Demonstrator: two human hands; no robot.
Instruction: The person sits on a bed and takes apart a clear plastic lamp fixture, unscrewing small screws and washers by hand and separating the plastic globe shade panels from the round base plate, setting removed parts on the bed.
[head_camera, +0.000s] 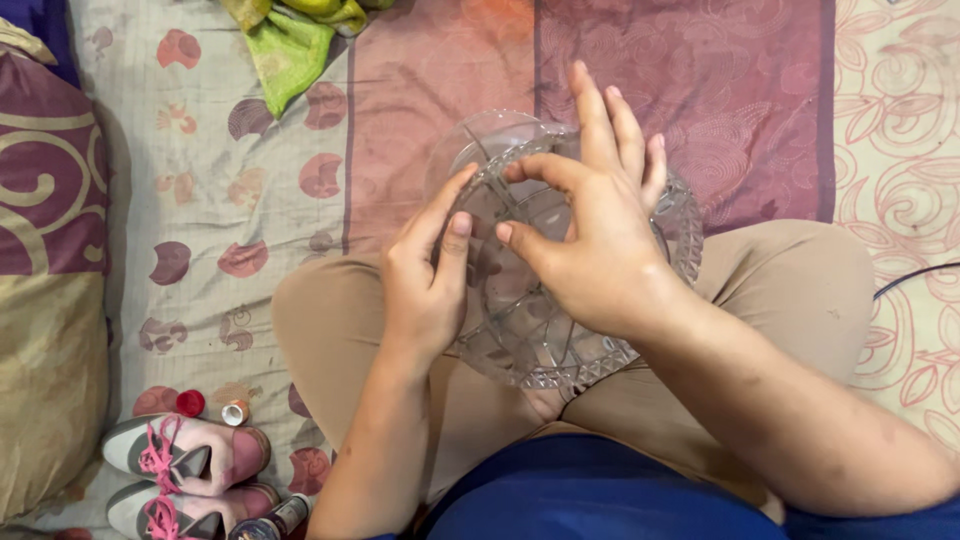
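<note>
A round clear cut-glass dish (520, 340) with inner dividers is tilted up over my lap. My left hand (428, 280) grips its left rim, thumb and fingers pinching the edge. My right hand (590, 220) lies across the dish's face, thumb and forefinger pinching near the centre, the other fingers spread upward. A second clear round piece (490, 135) shows behind the top edge; whether it is joined to the dish I cannot tell.
I sit cross-legged in tan trousers (800, 290) on a patterned bedsheet (220, 200). A pair of small pink-and-grey shoes (185, 460) lies at the lower left beside two small bottles (235, 412). A green cloth (290, 40) lies at the top, a cushion (50, 250) at the left.
</note>
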